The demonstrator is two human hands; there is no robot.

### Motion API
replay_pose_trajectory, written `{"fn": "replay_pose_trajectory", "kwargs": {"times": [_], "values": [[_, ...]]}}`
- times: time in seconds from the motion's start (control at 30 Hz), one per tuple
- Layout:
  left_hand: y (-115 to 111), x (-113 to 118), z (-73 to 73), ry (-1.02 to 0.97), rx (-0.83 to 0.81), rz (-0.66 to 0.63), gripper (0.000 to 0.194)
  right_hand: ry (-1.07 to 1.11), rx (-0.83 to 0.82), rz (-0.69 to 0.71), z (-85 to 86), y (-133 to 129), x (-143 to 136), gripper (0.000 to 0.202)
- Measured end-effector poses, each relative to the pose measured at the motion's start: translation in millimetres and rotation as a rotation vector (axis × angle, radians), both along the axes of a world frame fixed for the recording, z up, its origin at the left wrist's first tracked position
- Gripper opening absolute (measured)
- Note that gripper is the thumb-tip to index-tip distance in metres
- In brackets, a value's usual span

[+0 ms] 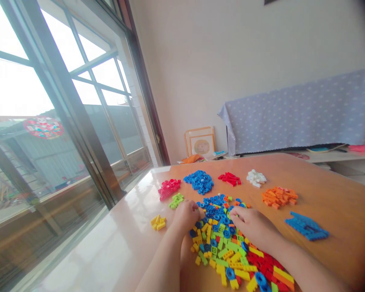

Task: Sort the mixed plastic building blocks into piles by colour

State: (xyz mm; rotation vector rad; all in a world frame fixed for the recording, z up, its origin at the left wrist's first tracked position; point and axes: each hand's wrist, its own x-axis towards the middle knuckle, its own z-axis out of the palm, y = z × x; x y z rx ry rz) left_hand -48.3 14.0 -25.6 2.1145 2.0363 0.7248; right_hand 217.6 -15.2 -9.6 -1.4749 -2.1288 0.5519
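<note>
A large mixed pile of toy building bricks (228,243) in blue, yellow, green, red and orange spreads over the table in front of me. My left hand (187,215) is at the pile's left edge, next to a small heap of lime green bricks (177,200). Its fingers are curled, and whatever they hold is hidden. On the other side, my right hand (251,223) rests over the pile near the blue round pieces (217,211). Thumb and fingers are drawn together there, too small a view to tell what is between them.
Sorted heaps ring the pile: yellow bricks (158,222), pinkish red bricks (169,188), blue bricks (199,181), red bricks (229,179), white bricks (256,178), orange bricks (280,197) and long blue pieces (307,226). A window (100,101) stands left of the wooden table (331,190).
</note>
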Motion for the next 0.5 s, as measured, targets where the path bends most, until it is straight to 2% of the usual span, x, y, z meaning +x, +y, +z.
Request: {"fn": "replay_pose_trajectory", "kwargs": {"times": [0.13, 0.2, 0.27, 0.33, 0.5], "values": [[5, -19, 10.2, -0.044, 0.119, 0.129, 0.021, -0.014, -0.014, -0.006, 4.3, -3, 0, 0.031], [6, -33, 15.1, -0.108, 0.203, 0.276, 0.025, -0.012, -0.012, -0.004, 5.1, -2, 0, 0.030], [6, -46, 16.7, -0.136, 0.199, 0.400, 0.026, -0.013, -0.010, -0.003, 5.9, -2, -1, 0.028], [7, -54, 14.6, -0.134, 0.177, 0.443, 0.024, -0.020, -0.011, -0.007, 6.8, -3, -1, 0.028], [10, -54, 4.9, -0.132, 0.141, 0.432, 0.020, -0.012, -0.007, -0.006, 6.9, -3, 0, 0.030]]}}
